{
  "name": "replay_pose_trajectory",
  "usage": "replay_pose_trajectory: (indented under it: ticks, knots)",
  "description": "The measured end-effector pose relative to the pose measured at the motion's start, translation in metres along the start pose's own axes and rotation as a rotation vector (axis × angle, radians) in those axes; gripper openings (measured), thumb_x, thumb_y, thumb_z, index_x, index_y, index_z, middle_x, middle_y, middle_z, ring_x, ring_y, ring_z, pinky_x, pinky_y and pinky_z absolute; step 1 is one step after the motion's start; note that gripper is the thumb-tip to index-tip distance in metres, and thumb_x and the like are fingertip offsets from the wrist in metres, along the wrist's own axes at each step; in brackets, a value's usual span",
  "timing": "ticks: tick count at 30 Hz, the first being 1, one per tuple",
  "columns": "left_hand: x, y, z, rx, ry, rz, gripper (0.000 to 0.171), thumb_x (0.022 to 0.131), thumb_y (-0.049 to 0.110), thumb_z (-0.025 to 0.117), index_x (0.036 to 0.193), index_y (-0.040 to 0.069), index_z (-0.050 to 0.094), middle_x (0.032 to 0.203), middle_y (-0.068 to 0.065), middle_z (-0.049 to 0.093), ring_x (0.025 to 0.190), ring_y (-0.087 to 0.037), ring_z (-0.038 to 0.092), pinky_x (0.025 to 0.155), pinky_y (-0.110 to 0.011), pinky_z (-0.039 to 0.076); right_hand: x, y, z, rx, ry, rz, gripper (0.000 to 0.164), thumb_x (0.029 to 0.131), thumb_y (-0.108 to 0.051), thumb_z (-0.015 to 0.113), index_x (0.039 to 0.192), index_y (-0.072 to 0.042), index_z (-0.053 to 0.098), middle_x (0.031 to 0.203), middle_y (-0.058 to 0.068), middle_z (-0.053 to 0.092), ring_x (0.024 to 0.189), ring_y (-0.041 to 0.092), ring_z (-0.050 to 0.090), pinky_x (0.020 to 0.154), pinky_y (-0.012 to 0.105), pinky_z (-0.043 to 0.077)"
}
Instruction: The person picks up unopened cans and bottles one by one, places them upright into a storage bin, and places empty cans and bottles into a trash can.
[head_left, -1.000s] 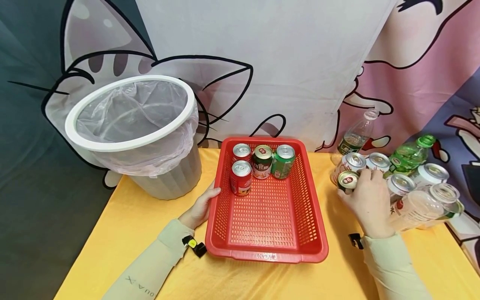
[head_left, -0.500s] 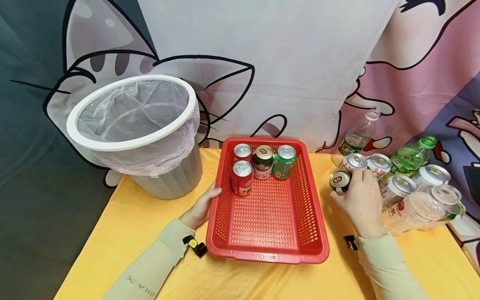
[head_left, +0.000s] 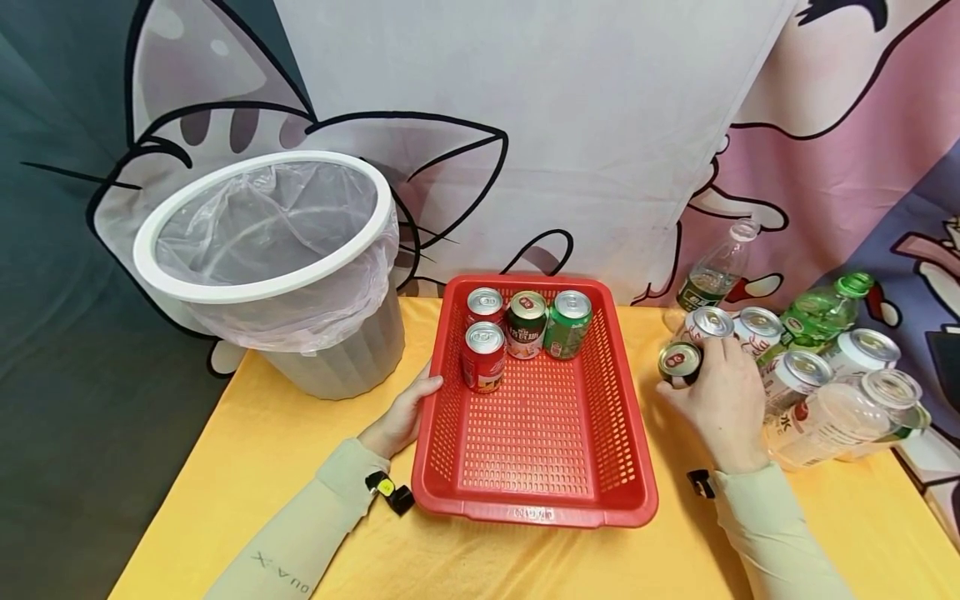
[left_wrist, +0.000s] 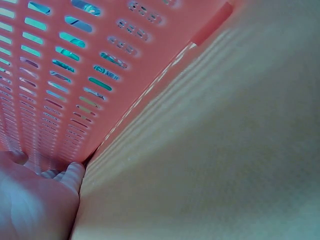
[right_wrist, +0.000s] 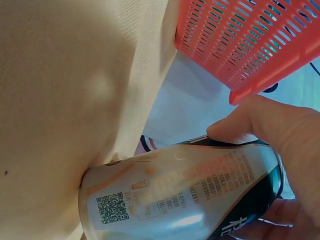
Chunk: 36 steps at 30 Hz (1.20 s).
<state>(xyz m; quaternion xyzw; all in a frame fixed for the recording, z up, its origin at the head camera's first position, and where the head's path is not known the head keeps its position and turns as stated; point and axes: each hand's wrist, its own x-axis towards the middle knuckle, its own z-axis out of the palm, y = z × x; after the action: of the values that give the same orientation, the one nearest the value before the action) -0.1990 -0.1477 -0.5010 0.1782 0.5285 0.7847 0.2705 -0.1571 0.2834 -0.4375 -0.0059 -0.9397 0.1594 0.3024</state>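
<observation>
My right hand (head_left: 720, 398) grips a drink can (head_left: 681, 362) with a gold lid, at the near left of a group of cans and bottles. In the right wrist view the thumb and fingers close round the dark green upper end of the can (right_wrist: 180, 195), whose base meets the yellow cloth. My left hand (head_left: 401, 414) holds the left rim of a red plastic basket (head_left: 525, 450), thumb at the rim. Two red cans, one dark green and pink can (head_left: 526, 327) and one green can (head_left: 567, 327) stand upright at the basket's far end.
A grey bin (head_left: 330, 367) with a white ring and clear liner stands at the back left. Right of the basket are a clear bottle (head_left: 712, 271), a green bottle (head_left: 825, 308), a wide clear bottle (head_left: 847, 417) and several silver-topped cans (head_left: 757, 329). A printed curtain (head_left: 570, 142) hangs behind.
My right hand has moved the gold-lidded can a little left, out from the cans beside it, then stays almost still. My left hand and the basket keep their place.
</observation>
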Motion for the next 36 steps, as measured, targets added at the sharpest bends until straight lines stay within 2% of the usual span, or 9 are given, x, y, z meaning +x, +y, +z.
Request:
replay_pose_trajectory:
  ticks: [11,21,28,36]
  knots:
    - [-0.001,0.001,0.0,0.01,0.005,-0.006,0.074,0.102,0.032,0.037,0.165,0.02,-0.001,0.156,-0.021,0.028,0.126,-0.027,0.055,0.097,-0.039,0.056,0.0,-0.004,-0.004,0.02,-0.007,0.014,0.072,0.052,-0.022,0.096,0.108,0.006,0.06,0.103,0.028,0.059,0.094,0.052,0.056,0.081,0.066,0.045]
    - [-0.001,0.0,-0.001,0.009,0.016,-0.008,0.073,0.102,0.03,0.036,0.165,0.019,0.0,0.152,-0.017,0.032,0.125,-0.026,0.055,0.097,-0.039,0.056,0.003,-0.016,-0.018,0.056,0.001,0.051,0.067,0.055,-0.024,0.094,0.108,0.001,0.061,0.096,0.022,0.06,0.086,0.047,0.059,0.072,0.061,0.044]
    - [-0.001,0.001,-0.001,0.007,0.012,-0.002,0.074,0.102,0.031,0.037,0.165,0.019,0.0,0.151,-0.014,0.034,0.124,-0.026,0.055,0.097,-0.039,0.056,0.007,-0.021,-0.024,0.099,-0.045,0.105,0.067,0.057,-0.026,0.091,0.114,-0.001,0.065,0.103,0.024,0.063,0.094,0.045,0.06,0.076,0.062,0.044]
    - [0.0,0.001,0.0,0.005,-0.002,-0.002,0.073,0.103,0.031,0.036,0.165,0.02,0.0,0.151,-0.014,0.035,0.125,-0.027,0.055,0.097,-0.04,0.056,0.006,-0.023,-0.029,0.171,-0.012,0.125,0.069,0.059,-0.024,0.094,0.117,0.001,0.067,0.108,0.025,0.066,0.101,0.045,0.06,0.084,0.06,0.041]
